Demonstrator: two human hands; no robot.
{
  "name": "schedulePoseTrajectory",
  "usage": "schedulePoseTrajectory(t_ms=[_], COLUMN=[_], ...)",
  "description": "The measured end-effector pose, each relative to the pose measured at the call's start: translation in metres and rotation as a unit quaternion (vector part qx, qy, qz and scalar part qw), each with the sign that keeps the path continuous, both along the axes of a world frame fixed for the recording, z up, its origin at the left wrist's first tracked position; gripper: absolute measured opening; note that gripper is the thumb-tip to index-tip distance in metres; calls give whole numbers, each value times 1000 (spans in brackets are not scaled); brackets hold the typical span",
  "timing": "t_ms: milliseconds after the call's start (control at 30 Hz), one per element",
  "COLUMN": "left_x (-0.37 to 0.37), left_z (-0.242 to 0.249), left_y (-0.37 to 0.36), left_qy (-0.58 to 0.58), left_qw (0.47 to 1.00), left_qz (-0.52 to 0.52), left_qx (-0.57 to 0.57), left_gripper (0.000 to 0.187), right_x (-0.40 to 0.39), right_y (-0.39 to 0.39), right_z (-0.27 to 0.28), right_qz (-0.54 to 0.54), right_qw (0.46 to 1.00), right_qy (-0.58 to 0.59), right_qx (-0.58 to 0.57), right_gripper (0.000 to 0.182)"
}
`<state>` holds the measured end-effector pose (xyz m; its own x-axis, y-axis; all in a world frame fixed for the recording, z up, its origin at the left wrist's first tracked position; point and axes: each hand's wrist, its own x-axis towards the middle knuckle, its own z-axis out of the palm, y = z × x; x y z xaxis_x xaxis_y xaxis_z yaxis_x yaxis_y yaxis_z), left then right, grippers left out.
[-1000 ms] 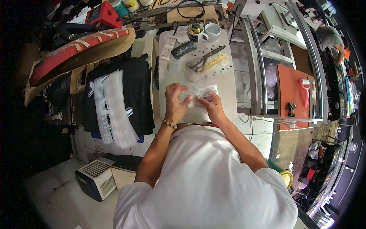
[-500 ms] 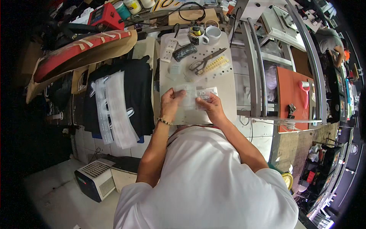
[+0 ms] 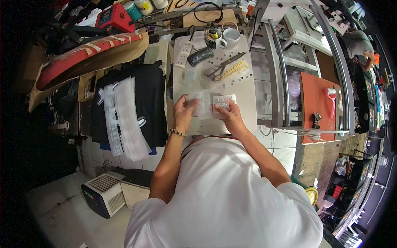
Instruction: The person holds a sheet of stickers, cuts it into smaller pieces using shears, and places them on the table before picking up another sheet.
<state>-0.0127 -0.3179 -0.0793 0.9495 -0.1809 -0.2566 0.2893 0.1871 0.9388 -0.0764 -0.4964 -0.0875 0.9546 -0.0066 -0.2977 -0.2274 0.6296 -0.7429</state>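
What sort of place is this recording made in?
Probably a small garment-printing or craft workshop: scissors on the white worktable, black garments beside it, and both hands on a clear film sheet.

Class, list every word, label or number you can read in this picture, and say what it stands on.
"...PRACTIC": yellow letters on the clear strip by the scissors; its first letters are unclear.
Small sheet under the right hand: a mark, too small to read.
Red device: label blurred.
Paint tubs: labels unreadable.
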Motion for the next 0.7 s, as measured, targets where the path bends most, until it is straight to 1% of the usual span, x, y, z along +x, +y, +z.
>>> schedulePoseTrajectory(t_ms=[33,67,100,133,200,233,267,300,333,367,400,433,467,500,533,600,633,667,700], left_x=[-1,-2,-2,-1,1,2,4,6,8,9,10,12,15,16,15,12,5,1,-5], left_z=[4,9,14,11,0,-5,-9,-6,-2,1,6,2,-9,-20,-31,-45,-33,-21,-2], left_y=[-1,-1,-1,-1,0,2,6,7,10,14,17,23,31,35,36,37,31,19,3], left_qy=[-1,35,70,70,42,41,55,68,67,112,156,154,176,197,195,282,238,237,204], left_qw=[1000,999,998,998,998,998,993,982,982,965,941,941,916,885,885,863,876,877,906], left_qz=[0,-1,-3,-3,-6,-6,1,8,7,14,20,19,-31,-80,-82,-128,-167,-168,-155], left_qx=[0,2,5,4,-37,-37,-106,-175,-176,-239,-300,-301,-359,-415,-416,-400,-384,-384,-338], left_gripper=[30,26,23,23,18,18,18,17,17,13,9,9,8,6,6,9,15,15,18], right_x=[0,0,0,1,2,2,3,4,4,4,5,5,4,4,4,4,5,5,6], right_y=[0,0,2,2,2,2,1,-2,-5,-7,-10,-13,-15,-17,-19,-21,-21,-20,-18], right_z=[1,-1,-3,-5,-7,-7,-8,-9,-10,-11,-12,-11,-10,-9,-8,-12,-12,-12,-8], right_qz=[2,2,8,13,16,19,19,20,21,20,26,31,30,37,43,59,75,75,91], right_qw=[1000,1000,999,998,997,997,997,999,1000,1000,999,997,997,991,981,978,975,975,977], right_qy=[3,3,-17,-36,-37,-37,-38,-17,5,3,20,38,36,67,97,95,95,94,86], right_qx=[6,5,-26,-57,-59,-61,-62,-39,-16,-17,25,66,65,113,161,174,188,188,172], right_gripper=[32,32,35,38,39,41,41,41,41,41,41,42,42,43,44,45,47,47,49])
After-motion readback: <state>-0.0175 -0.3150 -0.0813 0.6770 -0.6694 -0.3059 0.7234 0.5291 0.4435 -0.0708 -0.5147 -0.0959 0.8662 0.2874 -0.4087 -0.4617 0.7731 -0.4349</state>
